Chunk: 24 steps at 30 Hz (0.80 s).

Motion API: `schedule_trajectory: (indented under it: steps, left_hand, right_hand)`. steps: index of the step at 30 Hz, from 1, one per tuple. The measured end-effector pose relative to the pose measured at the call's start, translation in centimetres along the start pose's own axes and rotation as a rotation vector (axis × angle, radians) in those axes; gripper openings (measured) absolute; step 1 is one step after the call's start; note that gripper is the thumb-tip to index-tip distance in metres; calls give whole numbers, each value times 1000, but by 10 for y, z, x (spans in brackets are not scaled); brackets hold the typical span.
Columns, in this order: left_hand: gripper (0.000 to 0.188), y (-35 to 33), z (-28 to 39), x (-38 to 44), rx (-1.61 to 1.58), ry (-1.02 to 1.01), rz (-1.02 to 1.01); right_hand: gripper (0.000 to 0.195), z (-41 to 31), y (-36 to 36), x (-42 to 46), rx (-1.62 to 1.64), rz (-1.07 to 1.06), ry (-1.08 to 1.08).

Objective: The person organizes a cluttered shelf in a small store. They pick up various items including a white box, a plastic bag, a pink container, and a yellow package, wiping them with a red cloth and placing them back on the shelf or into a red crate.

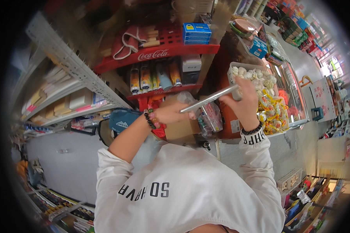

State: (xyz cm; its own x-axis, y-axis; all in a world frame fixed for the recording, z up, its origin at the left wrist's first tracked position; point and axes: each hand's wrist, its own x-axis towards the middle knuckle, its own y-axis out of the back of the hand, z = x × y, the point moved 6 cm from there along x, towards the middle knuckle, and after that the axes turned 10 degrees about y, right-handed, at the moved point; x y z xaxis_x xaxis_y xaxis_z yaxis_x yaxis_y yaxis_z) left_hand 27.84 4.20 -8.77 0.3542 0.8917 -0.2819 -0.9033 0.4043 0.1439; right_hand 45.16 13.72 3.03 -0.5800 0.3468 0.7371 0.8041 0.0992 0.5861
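A slim silver bar (pixel 209 99), perhaps metal, slants up to the right between my two hands. Its lower end lies in my left hand (pixel 172 114), whose fingers are curled by it. My right hand (pixel 244 100) is at the upper end, blurred, with the thumb spread below the bar and the fingers at its tip; whether they grip is unclear. Beaded bracelets (pixel 151 119) circle the left wrist, and a dark bracelet (pixel 252 129) the right. Beneath the bar are a cardboard box (pixel 180 131) and clear-wrapped packages (pixel 211 116).
Ahead stands a red Coca-Cola shelf (pixel 175 54) with blue boxes (pixel 197 33) and several spray cans (pixel 145 77). Right of it, a white tray of garlic bulbs (pixel 255 74) and yellow-wrapped packs (pixel 272 112) rest by a glass-topped case (pixel 293 96). A blue bag (pixel 124 119) sits left.
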Motion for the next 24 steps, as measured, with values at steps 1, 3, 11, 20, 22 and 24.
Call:
schedule_trajectory:
  steps: [1,3,11,20,22,24]
  left_hand:
    - [26,-6,4,-1,-80,58,-39]
    - [26,-19,14,-1,-234,176,-119]
    - [25,-49,13,15,-394,134,-72]
    - [67,-16,-17,11,-1388,-33,408]
    - [81,-9,-14,13,-1521,-80,416]
    - [84,-8,-3,14,-1541,-113,432]
  right_hand:
    - [52,5,-2,-3,387,230,-197]
    - [59,8,-28,-12,963,396,-493]
    - [34,-3,-84,-24,1492,324,-897]
    - [36,11,-42,-18,1331,854,-776]
    - [36,5,-46,-18,1350,856,-770]
    - [36,2,-49,-18,1388,864,-770]
